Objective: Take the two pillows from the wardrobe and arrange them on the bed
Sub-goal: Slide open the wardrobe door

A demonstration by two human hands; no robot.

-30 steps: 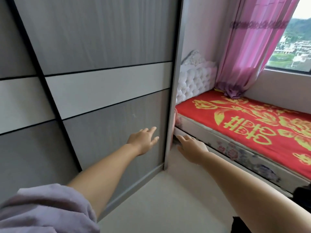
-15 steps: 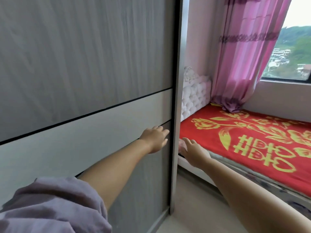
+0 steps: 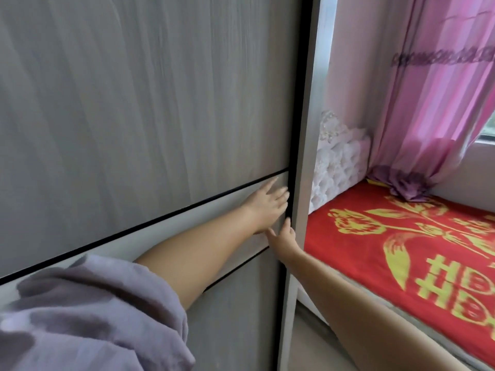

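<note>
A grey sliding wardrobe door (image 3: 150,108) fills the left of the head view and is closed, so no pillows show. My left hand (image 3: 267,206) lies flat on the door's pale band with its fingertips at the dark right edge. My right hand (image 3: 285,236) is just below it, fingers touching the same edge beside the wardrobe's side panel (image 3: 308,156). Both hands hold nothing. The bed (image 3: 401,250) with a red and gold cover lies to the right.
A white tufted headboard (image 3: 337,162) stands against the wall behind the wardrobe's side. A pink curtain (image 3: 434,103) hangs over the bed's far corner by a window. A strip of pale floor (image 3: 310,341) runs between wardrobe and bed.
Both hands have moved up and onto the door's right edge. The view has come closer to the wardrobe and turned upward. The door has not visibly slid.
</note>
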